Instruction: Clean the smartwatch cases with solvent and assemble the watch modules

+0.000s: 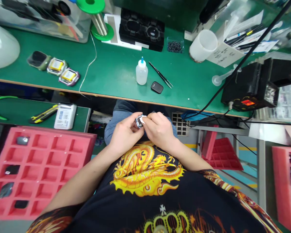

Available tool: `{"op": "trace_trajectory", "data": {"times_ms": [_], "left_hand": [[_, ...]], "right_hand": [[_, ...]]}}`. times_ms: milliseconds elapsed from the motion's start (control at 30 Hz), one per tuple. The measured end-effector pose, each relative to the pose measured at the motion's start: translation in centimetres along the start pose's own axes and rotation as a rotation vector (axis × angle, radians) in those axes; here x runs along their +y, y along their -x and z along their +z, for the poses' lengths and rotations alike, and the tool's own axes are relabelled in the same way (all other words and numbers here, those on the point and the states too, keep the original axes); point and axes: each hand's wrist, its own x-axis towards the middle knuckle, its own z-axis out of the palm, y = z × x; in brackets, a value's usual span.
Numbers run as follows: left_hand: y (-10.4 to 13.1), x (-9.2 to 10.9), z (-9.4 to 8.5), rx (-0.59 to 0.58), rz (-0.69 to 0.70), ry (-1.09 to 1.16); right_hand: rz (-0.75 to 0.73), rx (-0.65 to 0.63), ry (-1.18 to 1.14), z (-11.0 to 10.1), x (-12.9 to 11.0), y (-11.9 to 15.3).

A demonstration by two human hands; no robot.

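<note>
Both hands meet over my lap, just below the edge of the green bench. My left hand is closed around a small watch-like device with a pale blue-and-silver rim. The fingers of my right hand are closed in a pinch on a small white piece against the device's face; whether it is cloth or paper I cannot tell. Ahead on the bench lie a black rounded cover, black tweezers and an upright squeeze bottle with a blue tip.
Three watch-like units, including one with a yellow battery, lie at the bench's left. A solder spool, black fixture, screw tray and white cup stand behind. Red foam tray is left; a black station is right.
</note>
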Motion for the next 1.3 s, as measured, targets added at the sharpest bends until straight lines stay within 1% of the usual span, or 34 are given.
{"op": "trace_trajectory", "data": {"times_ms": [100,200,300,367,433,567,767,933,967,1033,1167,1300], "left_hand": [[0.02,0.10,-0.07,-0.005,0.021,-0.013],[0.02,0.12,-0.17,-0.004,0.025,-0.001],[0.03,0.04,-0.15,0.009,0.018,0.014],[0.02,-0.01,-0.10,0.011,0.010,0.021],[-0.01,-0.02,-0.09,-0.003,-0.001,0.035],[-0.10,-0.02,-0.15,-0.038,-0.022,0.087],[-0.12,-0.08,-0.10,-0.021,-0.024,0.083],[-0.01,0.13,-0.16,-0.061,-0.044,0.152],[0.00,0.15,-0.18,-0.064,-0.051,0.175],[-0.02,0.17,-0.22,-0.055,-0.055,0.196],[-0.16,0.14,-0.31,-0.026,-0.022,0.102],[-0.26,0.10,-0.40,-0.044,-0.009,0.053]], "right_hand": [[-0.025,-0.023,-0.073,0.08,-0.10,-0.04],[-0.057,-0.006,-0.165,0.19,-0.02,-0.17],[-0.024,0.013,-0.072,0.06,0.02,-0.26],[0.007,-0.001,-0.009,0.03,0.02,-0.24],[-0.004,-0.017,-0.043,0.21,0.06,-0.15],[-0.041,-0.011,-0.198,0.64,0.23,-0.04],[-0.023,0.007,-0.063,0.19,0.01,-0.16],[-0.049,-0.007,-0.245,0.67,0.61,0.02],[-0.050,0.001,-0.257,0.74,0.73,0.06],[-0.034,0.013,-0.207,0.73,0.80,0.12],[0.007,0.012,-0.072,0.48,0.49,0.12],[-0.049,0.015,-0.164,0.61,0.47,0.05]]}}
